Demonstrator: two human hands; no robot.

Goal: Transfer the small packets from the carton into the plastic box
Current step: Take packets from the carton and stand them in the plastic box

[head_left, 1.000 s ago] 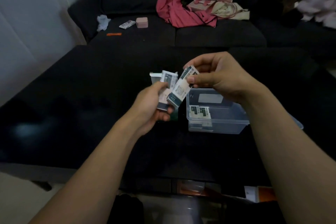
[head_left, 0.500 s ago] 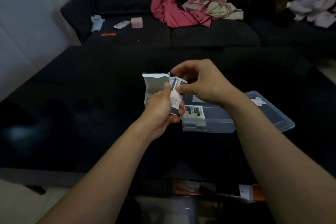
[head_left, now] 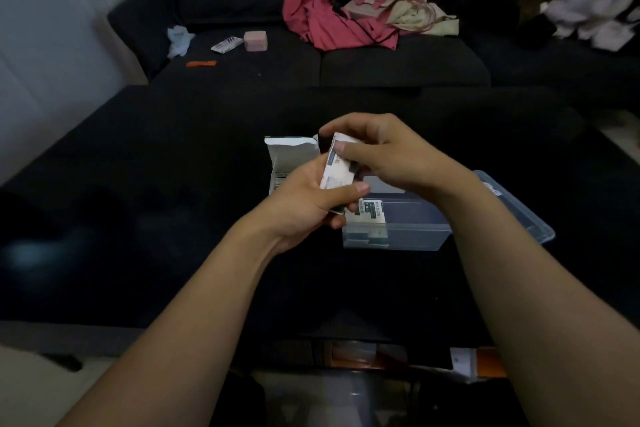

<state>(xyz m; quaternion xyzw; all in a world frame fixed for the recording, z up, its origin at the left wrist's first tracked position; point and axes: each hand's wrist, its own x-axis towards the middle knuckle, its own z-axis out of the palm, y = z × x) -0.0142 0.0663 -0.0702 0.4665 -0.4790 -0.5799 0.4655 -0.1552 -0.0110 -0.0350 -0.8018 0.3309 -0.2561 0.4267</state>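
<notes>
- Black tabletop carries an open white carton and a clear plastic box.
- Left hand and right hand each grip closed on one small packet above the box.
- Another packet stands inside.

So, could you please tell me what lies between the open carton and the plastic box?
In the head view, the left hand gripping packets sits between carton and plastic box.
</notes>
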